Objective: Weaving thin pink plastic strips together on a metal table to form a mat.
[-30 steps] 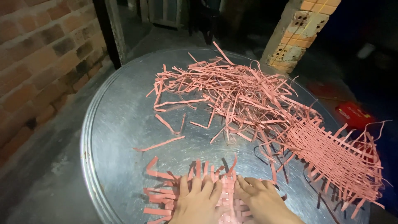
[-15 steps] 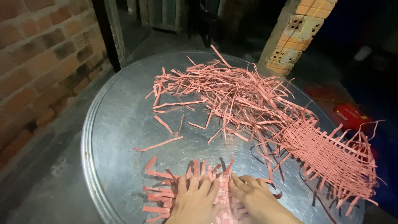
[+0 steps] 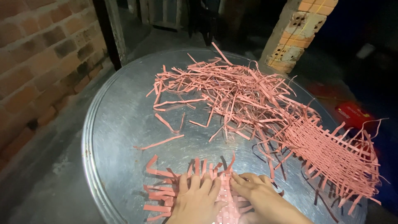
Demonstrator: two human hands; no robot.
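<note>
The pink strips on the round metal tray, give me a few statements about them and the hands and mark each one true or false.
1. Both hands press flat on a small woven piece at the near edge of the metal tray. True: the left hand and right hand lie side by side on it.
2. The loose strips are piled at the far side of the tray. True.
3. A bigger woven mat lies to the left of the hands. False: it lies to the right.
4. The right hand holds scissors. False: neither hand holds a tool.
5. A brick wall stands on the left. True.
6. The strips are blue. False: they are pink.
</note>
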